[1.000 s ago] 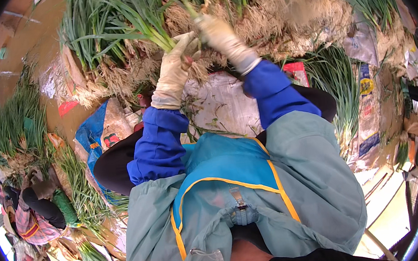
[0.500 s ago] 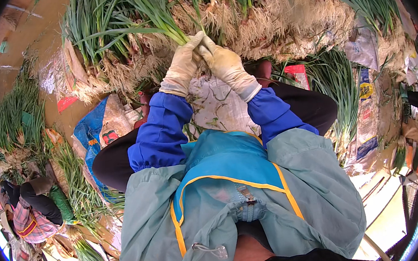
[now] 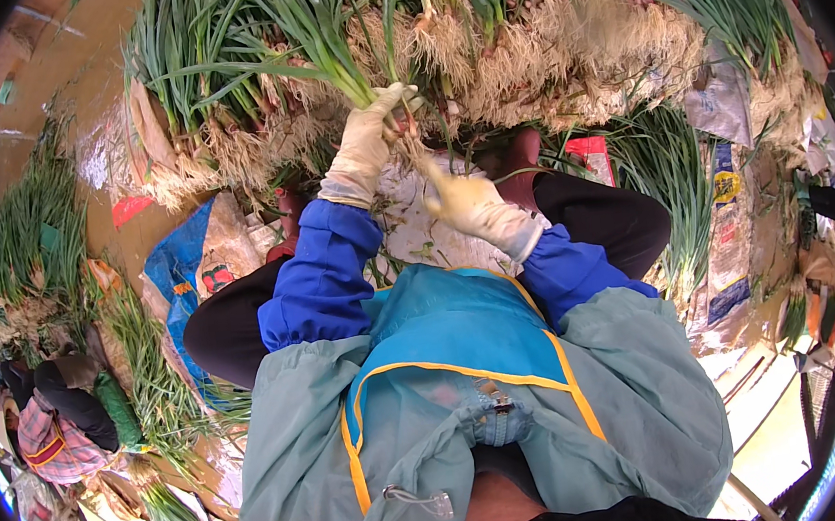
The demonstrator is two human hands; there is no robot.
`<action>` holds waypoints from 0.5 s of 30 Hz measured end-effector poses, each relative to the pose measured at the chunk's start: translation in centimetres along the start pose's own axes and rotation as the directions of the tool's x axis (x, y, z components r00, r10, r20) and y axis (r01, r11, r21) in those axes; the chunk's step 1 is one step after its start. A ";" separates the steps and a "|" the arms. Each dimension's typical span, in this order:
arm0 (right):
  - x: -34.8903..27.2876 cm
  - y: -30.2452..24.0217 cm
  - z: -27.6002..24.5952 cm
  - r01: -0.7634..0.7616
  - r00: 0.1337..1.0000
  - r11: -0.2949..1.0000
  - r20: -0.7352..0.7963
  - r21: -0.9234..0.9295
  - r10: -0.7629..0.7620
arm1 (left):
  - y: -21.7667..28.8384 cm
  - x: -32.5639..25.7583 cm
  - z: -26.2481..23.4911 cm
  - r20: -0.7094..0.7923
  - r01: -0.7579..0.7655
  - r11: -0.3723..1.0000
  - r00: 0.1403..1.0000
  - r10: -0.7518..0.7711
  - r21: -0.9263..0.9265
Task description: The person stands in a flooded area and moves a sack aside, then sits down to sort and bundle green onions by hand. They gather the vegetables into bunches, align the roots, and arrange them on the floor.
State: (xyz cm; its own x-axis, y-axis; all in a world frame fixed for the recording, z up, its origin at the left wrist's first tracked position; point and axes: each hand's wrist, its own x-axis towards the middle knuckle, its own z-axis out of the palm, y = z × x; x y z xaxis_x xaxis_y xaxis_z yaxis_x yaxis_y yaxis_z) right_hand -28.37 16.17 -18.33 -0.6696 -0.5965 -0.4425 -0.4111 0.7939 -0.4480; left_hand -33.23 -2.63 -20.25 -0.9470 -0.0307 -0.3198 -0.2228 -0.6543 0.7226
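left hand (image 3: 366,145): gloved, closed around green onion stalk (image 3: 321,44) near its root end | right hand (image 3: 467,200): gloved, just below left, pinching strand off that stalk's roots | onion heap (image 3: 557,36): beyond both hands | 2 knees flanking

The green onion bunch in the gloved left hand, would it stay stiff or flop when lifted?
Probably floppy: the green onion bunch has long thin leaves already bending outward above the left hand. Likely light, since one hand grips it. The stringy roots may shed dirt.
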 end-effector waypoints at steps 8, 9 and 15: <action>12.0 1.9 -3.0 0.114 0.913 0.745 -0.366 0.657 0.183 | -0.5 -2.6 -0.5 0.102 0.071 0.990 0.991 -0.084 0.121; 13.8 1.9 -2.2 0.070 0.918 0.839 -0.364 0.540 0.157 | -0.1 -3.2 -0.2 0.035 0.036 0.963 0.998 -0.047 0.267; 7.6 4.7 6.6 0.114 0.993 0.950 0.072 -0.292 -0.097 | 5.2 -7.8 -0.3 -0.059 -0.276 0.957 0.958 0.281 0.086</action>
State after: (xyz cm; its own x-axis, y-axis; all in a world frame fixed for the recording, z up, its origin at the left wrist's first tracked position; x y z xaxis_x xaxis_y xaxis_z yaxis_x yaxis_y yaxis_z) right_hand -31.32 14.59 -28.97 -0.5803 -0.6774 -0.4521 -0.6472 0.7205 -0.2489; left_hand -26.98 -6.02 -14.14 -0.9560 -0.2580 -0.1395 0.0277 -0.5531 0.8327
